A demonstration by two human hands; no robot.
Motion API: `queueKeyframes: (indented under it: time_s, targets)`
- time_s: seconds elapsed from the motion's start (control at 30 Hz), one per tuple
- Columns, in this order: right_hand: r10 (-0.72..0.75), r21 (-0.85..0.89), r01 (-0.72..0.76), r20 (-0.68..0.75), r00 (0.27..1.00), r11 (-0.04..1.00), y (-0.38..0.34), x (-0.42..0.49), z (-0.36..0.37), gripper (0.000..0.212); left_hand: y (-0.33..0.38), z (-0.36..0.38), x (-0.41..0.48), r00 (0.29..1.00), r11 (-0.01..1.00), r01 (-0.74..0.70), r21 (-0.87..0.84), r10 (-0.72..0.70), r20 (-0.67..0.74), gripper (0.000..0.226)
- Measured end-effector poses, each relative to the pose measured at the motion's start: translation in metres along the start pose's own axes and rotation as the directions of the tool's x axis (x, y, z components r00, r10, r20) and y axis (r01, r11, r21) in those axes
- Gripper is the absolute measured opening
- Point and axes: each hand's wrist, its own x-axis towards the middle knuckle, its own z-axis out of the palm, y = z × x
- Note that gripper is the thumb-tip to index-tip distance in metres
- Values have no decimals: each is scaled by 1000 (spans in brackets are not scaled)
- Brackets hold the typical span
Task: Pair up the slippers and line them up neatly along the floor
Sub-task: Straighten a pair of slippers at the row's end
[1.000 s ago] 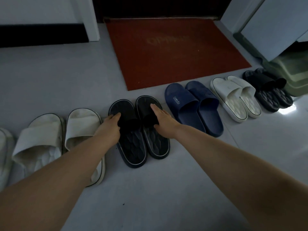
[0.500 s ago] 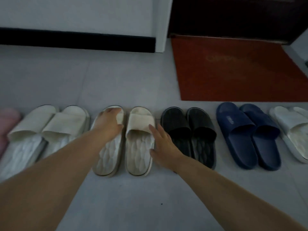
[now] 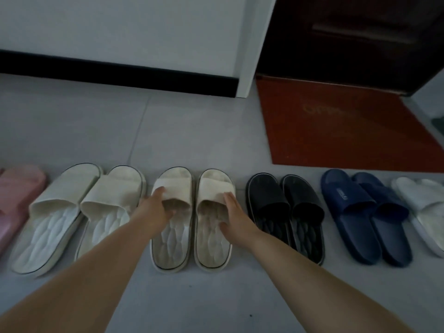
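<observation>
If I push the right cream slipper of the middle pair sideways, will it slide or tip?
Likely slides flat: the right cream slipper has a broad, thick sole on smooth floor tile. Probably light and slightly squashy, judging by its moulded look.

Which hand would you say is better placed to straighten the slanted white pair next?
Probably left. The left hand holds the left cream slipper, beside the slanted white pair; the right hand holds the right cream slipper, nearer the black pair.

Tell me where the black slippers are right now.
In the head view, the black slippers sit right of centre in the row, between the cream pair and the navy pair, near a corner of the red doormat.
</observation>
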Motion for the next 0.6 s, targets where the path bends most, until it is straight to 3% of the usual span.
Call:
queueKeyframes:
  time_s: [0.33, 0.6]
  targets:
    - [23, -8, -22, 37, 999, 1000, -5, -4, -7, 75, 15, 3, 0, 997, 995, 75, 59, -74, -23, 71]
    - [39, -15, -38, 55, 998, 999, -7, -7, -10, 76, 10, 3, -1, 997, 997, 71, 7, -71, 18, 77]
